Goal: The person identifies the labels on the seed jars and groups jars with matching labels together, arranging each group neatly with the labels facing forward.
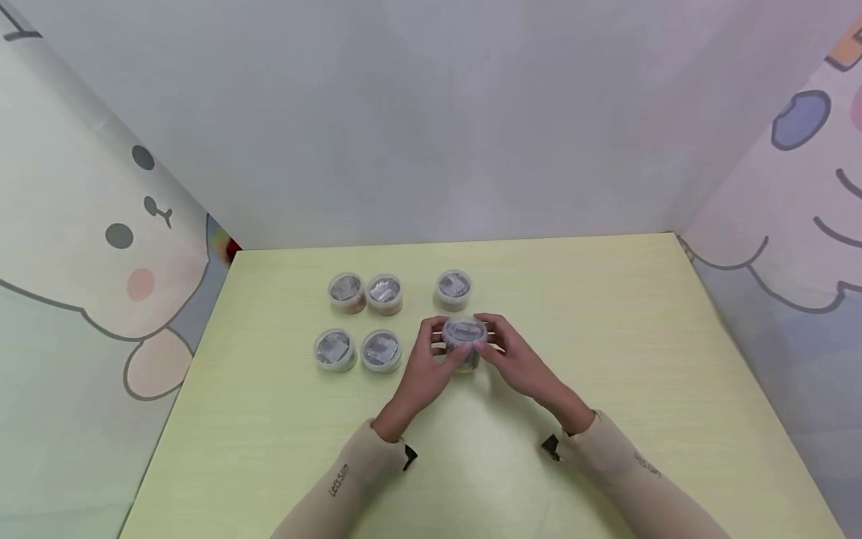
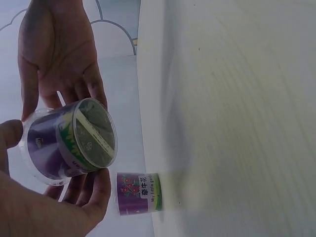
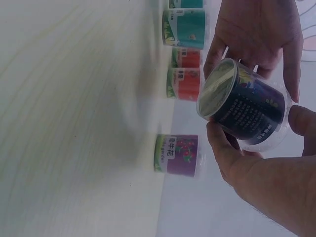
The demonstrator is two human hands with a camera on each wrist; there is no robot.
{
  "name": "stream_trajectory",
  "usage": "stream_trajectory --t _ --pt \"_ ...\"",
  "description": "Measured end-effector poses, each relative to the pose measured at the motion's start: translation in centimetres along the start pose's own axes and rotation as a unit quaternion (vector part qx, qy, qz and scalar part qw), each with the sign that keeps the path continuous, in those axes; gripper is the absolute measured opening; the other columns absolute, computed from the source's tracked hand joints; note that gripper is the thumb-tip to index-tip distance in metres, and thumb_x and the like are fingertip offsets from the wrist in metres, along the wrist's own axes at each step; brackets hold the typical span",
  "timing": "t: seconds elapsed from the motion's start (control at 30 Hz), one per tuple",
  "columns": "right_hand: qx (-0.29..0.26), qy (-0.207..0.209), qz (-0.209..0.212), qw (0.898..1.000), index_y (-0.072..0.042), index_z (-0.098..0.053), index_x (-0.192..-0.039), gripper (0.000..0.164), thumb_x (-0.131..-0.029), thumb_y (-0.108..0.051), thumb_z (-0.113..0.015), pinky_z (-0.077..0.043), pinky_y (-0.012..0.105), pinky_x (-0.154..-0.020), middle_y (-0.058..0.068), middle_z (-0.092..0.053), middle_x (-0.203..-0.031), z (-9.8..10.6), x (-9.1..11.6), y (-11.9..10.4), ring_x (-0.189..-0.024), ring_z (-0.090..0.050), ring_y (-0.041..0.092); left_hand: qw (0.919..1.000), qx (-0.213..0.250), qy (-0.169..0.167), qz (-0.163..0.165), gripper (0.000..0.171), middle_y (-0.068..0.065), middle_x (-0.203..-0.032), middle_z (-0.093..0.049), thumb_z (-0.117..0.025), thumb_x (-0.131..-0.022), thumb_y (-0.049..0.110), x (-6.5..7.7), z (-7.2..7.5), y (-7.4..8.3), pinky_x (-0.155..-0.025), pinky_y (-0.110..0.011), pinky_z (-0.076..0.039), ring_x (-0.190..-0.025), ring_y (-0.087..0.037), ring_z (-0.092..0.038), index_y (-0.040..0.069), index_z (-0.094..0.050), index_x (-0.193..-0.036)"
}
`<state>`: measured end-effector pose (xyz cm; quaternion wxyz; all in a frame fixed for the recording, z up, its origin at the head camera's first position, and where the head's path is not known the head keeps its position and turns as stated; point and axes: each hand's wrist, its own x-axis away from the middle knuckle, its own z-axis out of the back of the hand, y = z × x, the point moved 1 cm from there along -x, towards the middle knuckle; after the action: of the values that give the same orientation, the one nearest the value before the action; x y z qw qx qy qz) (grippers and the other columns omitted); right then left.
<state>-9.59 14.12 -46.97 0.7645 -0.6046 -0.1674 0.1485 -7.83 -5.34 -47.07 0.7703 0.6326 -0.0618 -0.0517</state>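
Between both hands is a clear plastic tub (image 1: 465, 330) with a see-through lid and a dark purple printed label (image 2: 49, 143). My left hand (image 1: 431, 368) grips it from the left and my right hand (image 1: 518, 364) from the right. Both thumbs meet at the near side of the lid, and the fingers wrap the sides. The wrist views show the tub tilted and raised off the table, its clear base showing a pale strip inside. Just behind it stands another purple tub (image 3: 177, 155) labelled "My little garden", upright on the table.
Left of the hands, two red-labelled tubs (image 1: 346, 292) (image 1: 384, 293) stand at the back and two teal-labelled tubs (image 1: 334, 349) (image 1: 381, 350) in front. They sit on a pale yellow table (image 1: 606, 314), with a plain white backdrop (image 1: 458, 127) behind and cartoon-printed cloth (image 1: 67, 209) at the sides.
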Motion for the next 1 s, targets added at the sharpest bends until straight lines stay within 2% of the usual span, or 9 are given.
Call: stream_trajectory --t 0.23,0.4,0.57,0.7,0.83,1.0 --pt "-0.016 -0.024 -0.019 0.999 -0.004 -0.035 -0.16 0.053 -0.113 -0.02 -0.052 -0.047 0.057 -0.114 0.025 -0.049 -0.151 0.62 0.19 -0.21 -0.141 -0.05 0.042 0.9996 -0.005 -0.026 0.009 0.052 -0.021 -0.147 -0.052 -0.061 -0.109 0.021 -0.25 0.57 -0.12 -0.108 -0.053 -0.051 -0.131 -0.037 -0.056 0.001 -0.041 -0.153" --pt "-0.025 -0.033 -0.014 0.999 -0.002 -0.033 -0.161 0.054 -0.114 -0.021 -0.051 -0.045 0.059 -0.115 0.026 -0.047 -0.153 0.75 0.26 -0.29 -0.142 -0.048 0.043 0.9992 0.002 -0.038 0.013 0.052 -0.02 -0.146 -0.054 -0.06 -0.11 0.02 -0.3 0.64 0.19 -0.11 -0.055 -0.05 -0.132 -0.036 -0.056 0.002 -0.042 -0.156" --pt "-0.027 -0.012 -0.006 1.0 -0.004 -0.038 -0.159 0.052 -0.113 -0.018 -0.054 -0.047 0.056 -0.114 0.024 -0.048 -0.152 0.56 0.26 -0.33 -0.141 -0.05 0.042 0.9999 0.005 -0.013 0.005 0.05 -0.021 -0.143 -0.055 -0.063 -0.108 0.019 -0.17 0.42 0.53 -0.107 -0.054 -0.052 -0.127 -0.036 -0.058 0.001 -0.045 -0.151" --pt "-0.026 -0.003 -0.009 1.0 -0.004 -0.039 -0.158 0.051 -0.111 -0.018 -0.056 -0.049 0.052 -0.111 0.022 -0.05 -0.149 0.36 0.22 -0.31 -0.138 -0.052 0.042 0.9998 0.011 0.005 0.014 0.052 -0.02 -0.142 -0.055 -0.068 -0.106 0.021 -0.13 0.15 0.5 -0.106 -0.051 -0.052 -0.125 -0.035 -0.058 0.003 -0.046 -0.149" --pt "-0.02 0.001 -0.011 1.0 -0.004 -0.039 -0.158 0.052 -0.111 -0.019 -0.057 -0.05 0.05 -0.109 0.022 -0.051 -0.148 0.2 0.12 -0.24 -0.136 -0.054 0.041 0.9996 0.016 0.008 0.02 0.054 -0.018 -0.141 -0.054 -0.07 -0.104 0.022 -0.13 -0.05 0.51 -0.104 -0.048 -0.053 -0.123 -0.032 -0.057 0.004 -0.045 -0.148" --pt "-0.018 -0.003 -0.015 1.0 -0.003 -0.038 -0.159 0.052 -0.112 -0.02 -0.055 -0.048 0.055 -0.112 0.023 -0.05 -0.149 0.23 0.05 -0.15 -0.138 -0.052 0.042 0.9996 0.008 0.003 0.029 0.053 -0.018 -0.142 -0.053 -0.068 -0.106 0.023 -0.19 -0.08 0.36 -0.102 -0.046 -0.052 -0.124 -0.032 -0.057 0.004 -0.043 -0.148"
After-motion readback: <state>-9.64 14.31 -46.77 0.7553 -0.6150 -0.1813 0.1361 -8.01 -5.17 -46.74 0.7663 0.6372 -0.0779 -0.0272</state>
